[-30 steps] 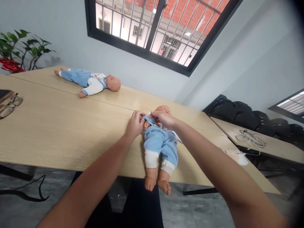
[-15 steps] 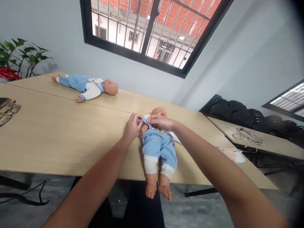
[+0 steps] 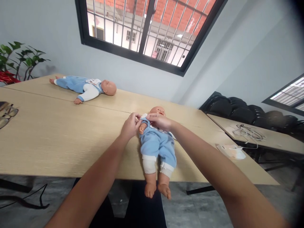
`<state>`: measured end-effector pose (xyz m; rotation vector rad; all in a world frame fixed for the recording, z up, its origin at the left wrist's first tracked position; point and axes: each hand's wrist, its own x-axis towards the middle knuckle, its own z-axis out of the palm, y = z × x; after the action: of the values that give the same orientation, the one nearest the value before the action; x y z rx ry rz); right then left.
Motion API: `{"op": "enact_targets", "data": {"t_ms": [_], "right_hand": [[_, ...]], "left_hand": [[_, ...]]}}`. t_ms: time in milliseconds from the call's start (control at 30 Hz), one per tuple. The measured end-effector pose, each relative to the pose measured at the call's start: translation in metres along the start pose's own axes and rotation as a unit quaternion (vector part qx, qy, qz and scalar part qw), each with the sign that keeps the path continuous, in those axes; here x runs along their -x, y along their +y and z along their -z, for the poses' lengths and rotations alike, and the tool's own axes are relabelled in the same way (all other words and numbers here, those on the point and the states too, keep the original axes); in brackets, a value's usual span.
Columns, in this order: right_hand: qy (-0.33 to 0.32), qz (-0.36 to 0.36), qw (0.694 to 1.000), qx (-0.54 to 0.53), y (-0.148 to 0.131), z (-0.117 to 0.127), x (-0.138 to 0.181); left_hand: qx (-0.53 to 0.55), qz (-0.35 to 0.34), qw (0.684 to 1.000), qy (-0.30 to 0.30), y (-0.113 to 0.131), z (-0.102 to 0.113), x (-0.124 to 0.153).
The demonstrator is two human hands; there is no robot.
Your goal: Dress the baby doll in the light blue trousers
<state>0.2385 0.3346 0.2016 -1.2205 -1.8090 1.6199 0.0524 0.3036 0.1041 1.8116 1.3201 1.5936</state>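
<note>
At the far left a potted plant (image 3: 21, 60) stands by the wall, and a pair of glasses (image 3: 6, 114) lies at the left edge of the tabletop (image 3: 59, 136). Farther back a second doll (image 3: 83, 88) in blue lies flat on its back, well apart from the hands. Near the middle, the left hand (image 3: 129, 126) is closed in a pinch on the white sleeve edge at the near doll's (image 3: 155, 145) raised arm, with its fingertips meeting the cloth just beside the small fist. That doll lies on its back at the near edge of the tabletop, head toward the window, bare feet hanging past the edge. The right hand (image 3: 159, 121) is curled over the doll's chest, fingers nipped on the collar cloth close to the left hand. To work the garment cleanly, it seems best to keep both pinches on fabric only, pull in small opposing tugs, and steady the torso so the doll does not slide off the edge. On the right lie a crumpled white cloth (image 3: 231, 151) and tangled cables (image 3: 248, 133).
</note>
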Motion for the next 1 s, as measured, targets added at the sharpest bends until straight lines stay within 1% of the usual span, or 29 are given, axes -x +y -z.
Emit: {"op": "enact_targets", "data": {"t_ms": [67,167,233,267,367,433,533,633,733,867,1000], "right_hand": [[0.004,-0.013,1.000,-0.022,0.003,0.003,-0.001],[-0.026,-0.035,0.999,-0.008,0.009,0.005,-0.003],[-0.044,-0.039,0.998,0.013,0.011,0.006,-0.006],[-0.040,-0.038,0.998,0.029,0.012,0.006,-0.008],[0.005,-0.015,0.994,0.108,0.011,0.006,-0.016],[0.022,-0.001,0.983,0.182,0.008,0.006,-0.020],[0.014,0.005,0.964,0.264,0.005,0.005,-0.024],[0.004,0.017,0.955,0.296,0.006,0.002,-0.027],[0.025,0.013,0.950,0.312,0.006,-0.003,-0.030],[0.070,-0.024,0.950,0.302,0.000,-0.010,-0.031],[0.067,-0.059,0.948,0.307,-0.008,-0.015,-0.033]], "left_hand": [[-0.004,0.026,0.997,-0.068,-0.004,0.006,-0.003],[0.019,0.047,0.986,-0.158,-0.011,0.015,-0.006],[0.059,0.063,0.978,-0.191,-0.015,0.018,-0.007],[0.081,0.071,0.974,-0.199,-0.017,0.019,-0.007],[0.121,0.079,0.971,-0.193,-0.022,0.018,-0.007],[0.105,0.082,0.976,-0.173,-0.027,0.015,-0.007],[0.053,0.092,0.983,-0.147,-0.033,0.010,-0.008],[0.000,0.102,0.987,-0.121,-0.037,0.008,-0.009],[-0.046,0.125,0.986,-0.105,-0.039,0.011,-0.010],[-0.045,0.160,0.975,-0.148,-0.036,0.017,-0.008],[0.005,0.175,0.964,-0.202,-0.024,0.015,-0.003]]}}
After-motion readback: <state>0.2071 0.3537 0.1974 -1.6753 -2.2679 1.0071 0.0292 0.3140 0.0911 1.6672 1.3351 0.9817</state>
